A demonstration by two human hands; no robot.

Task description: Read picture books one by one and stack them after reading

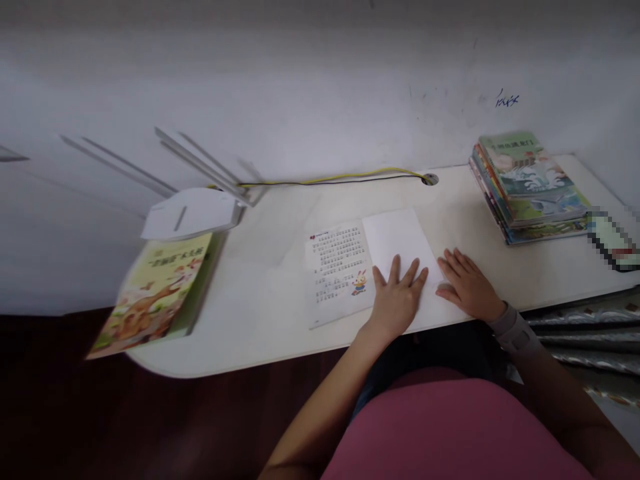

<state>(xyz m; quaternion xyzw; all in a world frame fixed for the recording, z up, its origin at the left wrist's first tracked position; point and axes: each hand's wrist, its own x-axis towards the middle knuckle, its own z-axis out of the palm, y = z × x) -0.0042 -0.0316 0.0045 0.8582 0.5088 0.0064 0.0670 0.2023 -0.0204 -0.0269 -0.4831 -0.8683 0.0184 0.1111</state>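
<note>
An open booklet (340, 293) lies on the white table, with printed text and a small cartoon rabbit on its left page. Its right page (395, 233) is blank white. My left hand (400, 297) rests flat on the lower part of that blank page, fingers spread. Just past the booklet's right edge, my right hand (465, 283) lies on the tabletop with its fingers stretched out, holding nothing. A grey band is around my right wrist.
A stack of picture books (530, 180) stands at the right, beside a pixelated dark-edged object (615, 243). At the left are a white router (195, 210) with antennas and green-covered books (160, 293) overhanging the table (260, 320). Cables (330, 179) run along the wall into a hole.
</note>
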